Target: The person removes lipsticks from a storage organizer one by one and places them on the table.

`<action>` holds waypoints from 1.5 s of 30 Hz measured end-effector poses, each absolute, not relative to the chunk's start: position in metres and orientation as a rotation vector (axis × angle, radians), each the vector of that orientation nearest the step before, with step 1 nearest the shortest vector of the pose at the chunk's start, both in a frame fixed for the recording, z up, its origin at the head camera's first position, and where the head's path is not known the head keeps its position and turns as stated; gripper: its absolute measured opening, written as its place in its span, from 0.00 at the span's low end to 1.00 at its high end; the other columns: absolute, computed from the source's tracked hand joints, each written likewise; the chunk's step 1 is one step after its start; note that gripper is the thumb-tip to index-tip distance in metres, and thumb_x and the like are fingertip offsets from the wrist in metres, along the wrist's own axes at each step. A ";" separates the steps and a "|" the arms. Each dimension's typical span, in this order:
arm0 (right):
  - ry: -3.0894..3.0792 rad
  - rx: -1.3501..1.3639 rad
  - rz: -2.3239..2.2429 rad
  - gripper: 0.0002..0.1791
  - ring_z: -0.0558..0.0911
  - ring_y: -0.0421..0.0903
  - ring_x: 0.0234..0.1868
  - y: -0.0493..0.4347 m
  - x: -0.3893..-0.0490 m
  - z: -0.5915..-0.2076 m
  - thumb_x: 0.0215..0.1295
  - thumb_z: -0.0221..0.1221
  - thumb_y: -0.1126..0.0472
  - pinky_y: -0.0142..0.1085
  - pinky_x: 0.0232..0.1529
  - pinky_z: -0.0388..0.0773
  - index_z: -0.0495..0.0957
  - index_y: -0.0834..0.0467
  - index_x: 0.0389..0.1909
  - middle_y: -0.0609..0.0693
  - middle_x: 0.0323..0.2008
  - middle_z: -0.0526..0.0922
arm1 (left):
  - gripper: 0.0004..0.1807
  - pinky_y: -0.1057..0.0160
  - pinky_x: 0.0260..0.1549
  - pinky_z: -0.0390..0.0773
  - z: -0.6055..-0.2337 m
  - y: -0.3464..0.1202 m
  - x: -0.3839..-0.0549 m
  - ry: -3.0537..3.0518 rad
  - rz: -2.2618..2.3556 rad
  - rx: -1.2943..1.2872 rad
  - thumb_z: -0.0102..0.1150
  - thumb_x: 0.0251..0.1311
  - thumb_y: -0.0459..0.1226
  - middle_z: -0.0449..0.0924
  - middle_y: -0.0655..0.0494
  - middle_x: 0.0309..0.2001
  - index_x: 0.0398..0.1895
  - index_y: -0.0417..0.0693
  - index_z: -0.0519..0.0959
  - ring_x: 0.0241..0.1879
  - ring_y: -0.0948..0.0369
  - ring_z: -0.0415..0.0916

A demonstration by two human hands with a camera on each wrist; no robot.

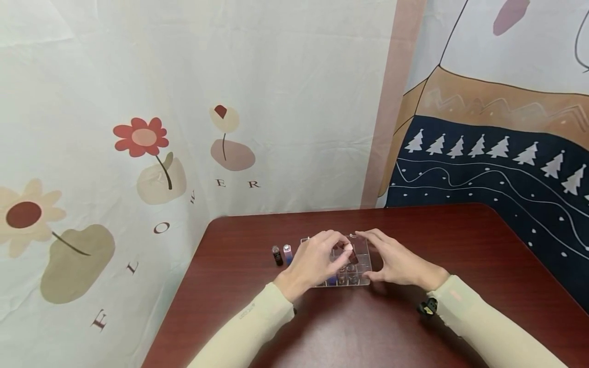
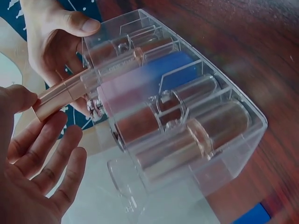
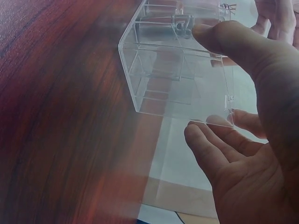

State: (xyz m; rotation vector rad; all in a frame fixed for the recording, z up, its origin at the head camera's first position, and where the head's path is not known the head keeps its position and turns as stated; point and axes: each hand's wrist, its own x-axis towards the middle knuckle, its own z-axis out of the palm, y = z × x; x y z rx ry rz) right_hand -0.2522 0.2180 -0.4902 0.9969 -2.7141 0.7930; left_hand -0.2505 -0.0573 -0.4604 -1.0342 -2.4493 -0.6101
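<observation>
A clear divided organizer box (image 1: 363, 261) stands on the table, with several cosmetic tubes in its near compartments. Between thumb and fingertips, my left hand (image 1: 315, 259) pinches a slim lip gloss tube (image 1: 353, 255) by its rose-gold cap (image 2: 55, 100). The tube slants over the box, its lower end at a compartment beside a pink-and-blue tube (image 2: 149, 81); how deep it sits is unclear. My right hand (image 1: 401, 260) holds the box's right end, thumb (image 3: 212, 37) at the near side and fingers at the far corner.
Left of the box, a dark small tube (image 1: 277, 255) and a pink-and-blue tube (image 1: 288, 254) stand on the reddish-brown table (image 1: 239, 286). Printed fabric (image 1: 299, 102) hangs behind the table's far edge. Compartments at the box's right end hold nothing visible.
</observation>
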 end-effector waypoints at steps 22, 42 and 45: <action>-2.752 0.986 0.881 0.58 0.90 0.61 0.68 0.219 -0.252 -0.490 0.57 0.89 0.58 0.58 0.68 0.90 0.69 0.62 0.86 0.61 0.72 0.81 | 0.03 0.65 0.45 0.90 -0.456 -0.092 -0.250 -2.394 -0.712 -0.934 0.69 0.83 0.41 0.90 0.64 0.45 0.49 0.54 0.87 0.43 0.63 0.89; -2.775 0.965 0.909 0.58 0.90 0.64 0.69 0.219 -0.252 -0.490 0.58 0.89 0.59 0.57 0.68 0.90 0.68 0.62 0.86 0.64 0.73 0.80 | 0.05 0.66 0.41 0.85 -0.452 -0.126 -0.249 -2.379 -0.804 -0.880 0.72 0.80 0.34 0.91 0.65 0.45 0.51 0.53 0.85 0.44 0.61 0.91; -2.763 0.983 0.937 0.58 0.89 0.65 0.69 0.218 -0.252 -0.490 0.57 0.89 0.62 0.57 0.68 0.90 0.68 0.64 0.86 0.65 0.72 0.80 | 0.06 0.63 0.41 0.87 -0.452 -0.131 -0.249 -2.379 -0.794 -0.854 0.72 0.80 0.34 0.92 0.66 0.45 0.52 0.53 0.86 0.45 0.63 0.90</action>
